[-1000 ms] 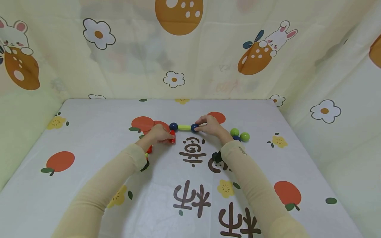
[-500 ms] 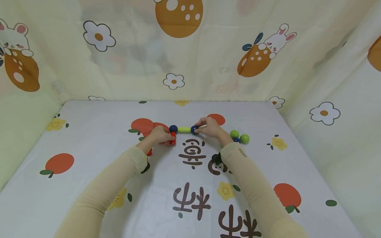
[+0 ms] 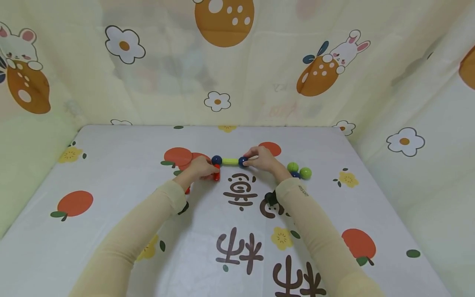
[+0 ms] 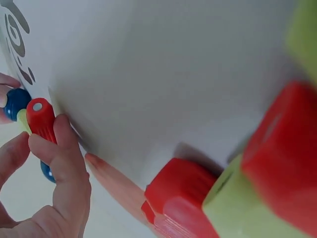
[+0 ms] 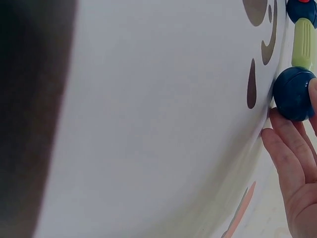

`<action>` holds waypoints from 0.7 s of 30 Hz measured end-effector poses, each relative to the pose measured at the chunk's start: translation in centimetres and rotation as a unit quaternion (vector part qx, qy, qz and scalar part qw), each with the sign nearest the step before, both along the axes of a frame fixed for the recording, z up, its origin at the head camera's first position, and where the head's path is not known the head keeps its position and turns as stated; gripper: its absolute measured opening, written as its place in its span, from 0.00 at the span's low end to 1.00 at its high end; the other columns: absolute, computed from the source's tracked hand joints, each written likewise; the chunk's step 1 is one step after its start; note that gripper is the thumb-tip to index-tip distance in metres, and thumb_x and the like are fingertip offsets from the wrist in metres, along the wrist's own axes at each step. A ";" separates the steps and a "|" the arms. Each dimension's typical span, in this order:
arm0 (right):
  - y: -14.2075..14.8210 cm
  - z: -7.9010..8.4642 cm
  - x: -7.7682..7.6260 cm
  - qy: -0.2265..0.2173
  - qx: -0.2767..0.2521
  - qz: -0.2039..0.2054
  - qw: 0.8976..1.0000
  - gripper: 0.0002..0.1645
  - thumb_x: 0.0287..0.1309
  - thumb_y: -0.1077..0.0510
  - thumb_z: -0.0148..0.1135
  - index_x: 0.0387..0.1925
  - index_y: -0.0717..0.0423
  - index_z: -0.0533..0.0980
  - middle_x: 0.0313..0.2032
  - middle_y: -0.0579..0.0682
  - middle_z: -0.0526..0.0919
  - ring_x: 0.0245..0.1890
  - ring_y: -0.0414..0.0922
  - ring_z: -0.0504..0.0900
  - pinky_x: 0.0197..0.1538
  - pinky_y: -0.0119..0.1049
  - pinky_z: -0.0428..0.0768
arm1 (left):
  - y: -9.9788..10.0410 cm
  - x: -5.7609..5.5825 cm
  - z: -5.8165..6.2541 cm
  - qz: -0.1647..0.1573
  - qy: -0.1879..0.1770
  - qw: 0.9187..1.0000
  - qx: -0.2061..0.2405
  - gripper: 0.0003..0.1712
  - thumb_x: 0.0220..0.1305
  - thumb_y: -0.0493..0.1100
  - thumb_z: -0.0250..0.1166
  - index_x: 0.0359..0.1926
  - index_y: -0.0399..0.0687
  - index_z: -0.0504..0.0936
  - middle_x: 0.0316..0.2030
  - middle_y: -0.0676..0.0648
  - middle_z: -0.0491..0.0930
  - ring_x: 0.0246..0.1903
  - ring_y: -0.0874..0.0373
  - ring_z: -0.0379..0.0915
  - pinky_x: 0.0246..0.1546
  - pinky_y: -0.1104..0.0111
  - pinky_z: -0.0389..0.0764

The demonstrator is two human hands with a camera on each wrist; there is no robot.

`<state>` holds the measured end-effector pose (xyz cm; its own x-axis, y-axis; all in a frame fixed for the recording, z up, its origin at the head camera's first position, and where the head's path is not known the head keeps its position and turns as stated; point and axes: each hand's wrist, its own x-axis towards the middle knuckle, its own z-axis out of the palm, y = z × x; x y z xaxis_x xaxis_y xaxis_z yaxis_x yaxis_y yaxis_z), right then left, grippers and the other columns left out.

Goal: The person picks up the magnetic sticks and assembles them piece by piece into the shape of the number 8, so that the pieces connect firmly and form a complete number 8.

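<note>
Near the far middle of the table, a yellow-green magnetic rod (image 3: pixel 230 161) lies between two dark blue balls, one at its left end (image 3: pixel 217 160) and one at its right. My left hand (image 3: pixel 200 168) pinches a red magnetic rod (image 4: pixel 40 118) between thumb and fingers. One end of that red rod meets the left blue ball; the other, with a small metal disc, points toward me. My right hand (image 3: pixel 261 159) holds the right blue ball (image 5: pixel 294 94) between thumb and fingertips. The left wrist view shows the red rod's lower side partly covered by the fingers.
Right of my right hand sit two green balls (image 3: pixel 305 173) and another blue ball (image 3: pixel 295 175). A black piece (image 3: pixel 271 199) lies by my right cuff. Red pieces (image 4: pixel 181 193) and a yellow-green piece (image 4: pixel 242 201) lie beneath my left wrist. A patterned curtain (image 3: pixel 159 78) stands behind the table.
My left forearm has shifted slightly, and its cuff now hides the yellow-green bit near the red piece. Both hands keep their holds, and the joined pieces stay nearly in place.
</note>
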<state>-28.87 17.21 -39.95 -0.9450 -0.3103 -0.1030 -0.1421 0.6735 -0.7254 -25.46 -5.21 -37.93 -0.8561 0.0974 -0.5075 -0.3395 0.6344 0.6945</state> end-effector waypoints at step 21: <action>0.0 -0.2 -0.2 -0.008 0.000 -0.002 1.000 0.15 0.51 0.62 0.65 0.42 0.62 0.78 0.44 0.57 0.80 0.51 0.50 0.73 0.54 0.43 0.70 | 0.5 -2.3 -0.1 -0.072 0.036 0.993 -0.087 0.23 0.68 0.45 0.51 0.61 0.43 0.63 0.35 0.42 0.71 0.22 0.58 0.68 0.21 0.74 0.71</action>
<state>-29.08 17.25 -40.11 -0.9443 -0.3075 -0.1176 -0.1287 0.6738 -0.7276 -27.73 -4.71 -38.03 -0.8739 0.1376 -0.4661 -0.1906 0.7851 0.5893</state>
